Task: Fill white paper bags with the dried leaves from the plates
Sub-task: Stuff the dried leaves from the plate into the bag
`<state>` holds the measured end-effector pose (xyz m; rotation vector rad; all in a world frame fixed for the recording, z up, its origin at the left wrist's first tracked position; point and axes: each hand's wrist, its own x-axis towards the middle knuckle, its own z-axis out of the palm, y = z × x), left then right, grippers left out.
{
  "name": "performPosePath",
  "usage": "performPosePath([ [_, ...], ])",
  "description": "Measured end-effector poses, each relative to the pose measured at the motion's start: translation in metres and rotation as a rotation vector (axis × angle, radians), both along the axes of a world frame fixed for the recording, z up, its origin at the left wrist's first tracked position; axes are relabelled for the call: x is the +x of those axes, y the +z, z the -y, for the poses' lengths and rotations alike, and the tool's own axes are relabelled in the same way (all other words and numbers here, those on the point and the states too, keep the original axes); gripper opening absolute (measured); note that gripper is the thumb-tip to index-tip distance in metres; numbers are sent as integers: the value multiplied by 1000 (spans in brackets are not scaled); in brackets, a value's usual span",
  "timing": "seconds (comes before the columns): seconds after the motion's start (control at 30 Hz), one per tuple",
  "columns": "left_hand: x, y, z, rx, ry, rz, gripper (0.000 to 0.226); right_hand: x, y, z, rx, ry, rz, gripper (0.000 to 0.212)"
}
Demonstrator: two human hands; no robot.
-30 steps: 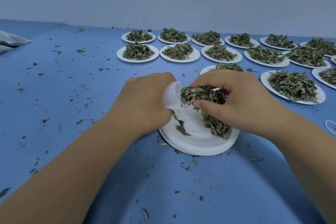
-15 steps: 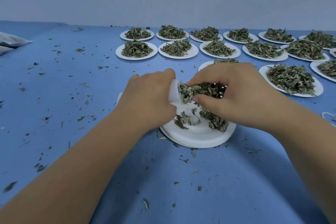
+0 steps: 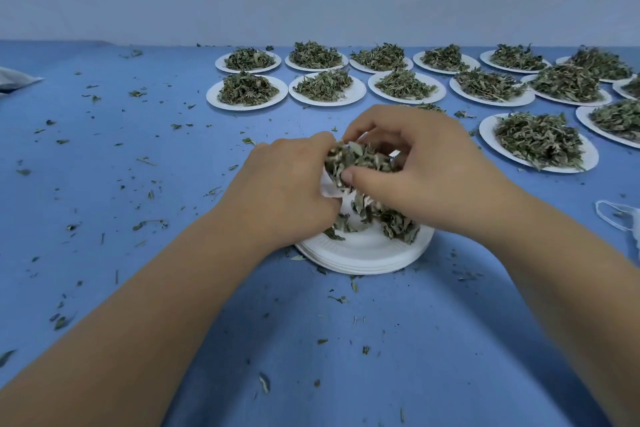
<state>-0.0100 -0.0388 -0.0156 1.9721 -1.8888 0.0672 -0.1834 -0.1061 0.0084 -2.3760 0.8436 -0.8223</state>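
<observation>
My left hand (image 3: 287,191) curls around the white paper bag (image 3: 329,188), holding it just above the stack of paper plates (image 3: 363,258) — only a white corner shows between my hands. My right hand (image 3: 426,177) pinches a clump of dried leaves (image 3: 360,158) at the bag's mouth, thumb below, fingers above. Loose leaves (image 3: 394,225) lie on the top plate. Heaped plates (image 3: 246,104) sit in rows farther back on the blue table (image 3: 138,184).

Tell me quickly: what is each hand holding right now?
Left hand: grips the white paper bag.
Right hand: pinches a clump of dried leaves.
</observation>
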Motion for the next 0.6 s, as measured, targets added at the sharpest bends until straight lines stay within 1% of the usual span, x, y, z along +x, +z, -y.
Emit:
performPosePath([
  [0.07,4,-4,0,0,11,-35,40,-3,1,5,68,-22,44,22],
  [0.17,7,-8,-1,19,7,-135,60,-7,1,10,136,-23,50,20],
  [0.27,11,-10,-2,30,2,-230,64,-8,1,10,156,-13,-19,17],
  [0.4,18,-14,-2,17,25,-214,51,-10,2,10,149,-6,-130,12],
  [0.43,19,-14,-2,27,27,-212,51,-10,2,10,156,3,-143,11],
  [0.53,22,-15,-1,125,52,-154,75,-10,2,8,164,16,-140,11],
  [0.6,25,-13,-4,184,83,-114,81,-10,1,9,142,-1,-113,11],
])
